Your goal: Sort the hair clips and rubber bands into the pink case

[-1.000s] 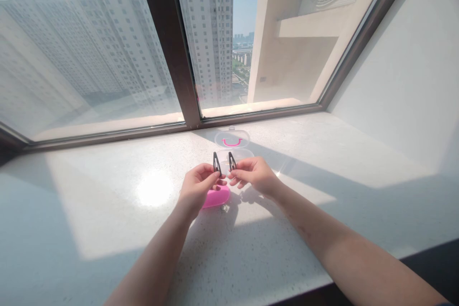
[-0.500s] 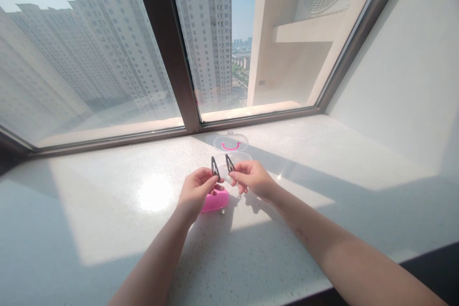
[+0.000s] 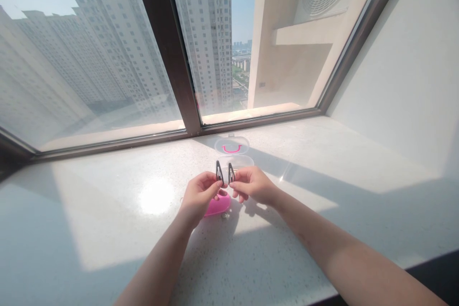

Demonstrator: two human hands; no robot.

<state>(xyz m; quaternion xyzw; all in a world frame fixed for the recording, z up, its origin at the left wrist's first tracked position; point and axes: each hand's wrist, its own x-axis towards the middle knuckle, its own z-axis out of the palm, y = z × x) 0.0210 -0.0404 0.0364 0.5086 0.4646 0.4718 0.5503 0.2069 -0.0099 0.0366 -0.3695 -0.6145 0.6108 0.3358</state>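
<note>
Pinched between the thumb and fingers of my left hand [image 3: 202, 193] is a black snap hair clip [image 3: 219, 172], held upright. My right hand [image 3: 256, 185] grips a second black hair clip [image 3: 231, 172] in the same way, and a small gap separates the two clips. Behind them lies a clear plastic case [image 3: 244, 159], with its lid [image 3: 232, 145] laid back toward the window and a pink handle on it. A bright pink case or lid [image 3: 218, 205] rests on the sill below my left hand, partly covered by it. The clear case's contents are mostly hidden.
The speckled white windowsill [image 3: 287, 258] carries everything, crossed by sunlight and shadow. A dark window frame [image 3: 191, 126] borders it at the back, and a white wall [image 3: 401, 95] rises on the right. A small shiny piece [image 3: 225, 216] sits beside the pink case.
Both clips have come closer together and stand more upright. My hands sit slightly lower in the picture, and the whole view has shifted a little.
</note>
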